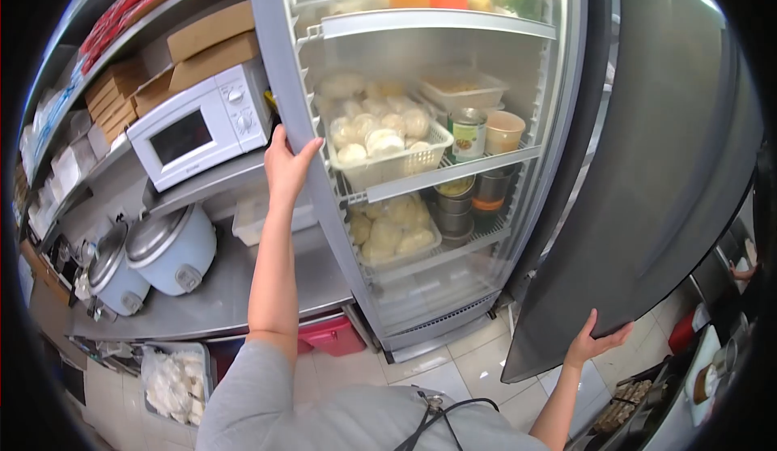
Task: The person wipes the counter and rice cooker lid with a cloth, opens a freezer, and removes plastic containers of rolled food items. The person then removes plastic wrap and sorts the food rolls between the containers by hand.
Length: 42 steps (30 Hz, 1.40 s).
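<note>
My left hand (289, 159) lies against the left edge of a glass-fronted fridge (298, 119), its thumb spread on the frame. Behind the glass, a white basket (388, 168) holds pale round items, beside a labelled can (469, 135) and a tub (504, 132). A tray of pale round items (392, 232) and metal containers (455, 216) stand on the shelf below. At the lower right my right hand (595, 346), fingers apart, is near the lower edge of a dark grey panel (631, 184); whether it touches the panel is unclear.
On the left, a white microwave (198, 127) and cardboard boxes (212, 42) sit on shelves above two blue rice cookers (171, 248). A pink bin (332, 335) and a bin of plastic bags (174, 382) are below. Part of another person's hand (742, 271) shows far right.
</note>
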Each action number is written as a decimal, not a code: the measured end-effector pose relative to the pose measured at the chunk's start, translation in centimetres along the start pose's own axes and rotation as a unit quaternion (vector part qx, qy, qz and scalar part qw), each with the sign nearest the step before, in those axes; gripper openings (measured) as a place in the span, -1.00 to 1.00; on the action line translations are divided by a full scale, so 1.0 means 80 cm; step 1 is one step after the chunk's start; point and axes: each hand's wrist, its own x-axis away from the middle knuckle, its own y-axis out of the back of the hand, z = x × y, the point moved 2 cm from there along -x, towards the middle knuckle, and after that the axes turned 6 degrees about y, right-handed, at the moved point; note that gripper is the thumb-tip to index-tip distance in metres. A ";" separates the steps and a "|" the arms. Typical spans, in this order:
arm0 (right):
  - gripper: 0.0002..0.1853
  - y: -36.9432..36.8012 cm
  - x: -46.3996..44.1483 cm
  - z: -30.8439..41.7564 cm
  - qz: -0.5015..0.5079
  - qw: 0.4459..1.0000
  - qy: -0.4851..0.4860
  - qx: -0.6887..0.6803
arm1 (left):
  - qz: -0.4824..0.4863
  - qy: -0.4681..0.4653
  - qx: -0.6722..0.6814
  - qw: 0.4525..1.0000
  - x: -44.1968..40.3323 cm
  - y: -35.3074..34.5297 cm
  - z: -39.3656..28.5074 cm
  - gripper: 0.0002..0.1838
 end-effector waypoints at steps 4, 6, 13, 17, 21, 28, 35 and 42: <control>-0.17 -0.007 -0.004 0.001 -0.021 0.999 0.015 0.033 | -0.008 -0.006 0.111 0.994 0.049 0.012 -0.032 -0.65; -0.18 -0.005 -0.009 0.004 -0.018 0.999 0.024 0.039 | -0.044 -0.070 0.139 0.987 0.094 0.024 -0.055 -0.66; -0.20 0.001 -0.022 0.007 -0.029 0.997 0.050 0.053 | 0.132 -0.359 0.270 0.884 0.225 0.032 -0.100 -0.36; -0.18 0.002 -0.015 0.008 -0.010 1.000 -0.018 -0.012 | 0.018 -0.474 0.202 0.857 0.292 0.014 -0.143 -0.57; -0.14 0.032 -0.011 0.084 0.020 0.996 -0.082 -0.035 | 0.034 -0.456 0.238 0.857 0.326 0.008 -0.194 -0.62; -0.13 0.038 -0.003 0.047 0.021 1.000 0.004 0.022 | 0.023 -0.438 0.312 0.843 0.339 0.001 -0.212 -0.82; -0.12 0.012 -0.019 0.023 0.024 0.998 0.051 0.037 | 0.090 -0.479 0.187 0.853 0.279 0.007 -0.124 -0.51; -0.11 0.003 -0.017 0.009 0.012 0.994 0.090 0.068 | 0.077 -0.414 0.086 0.903 0.176 0.013 -0.022 -0.55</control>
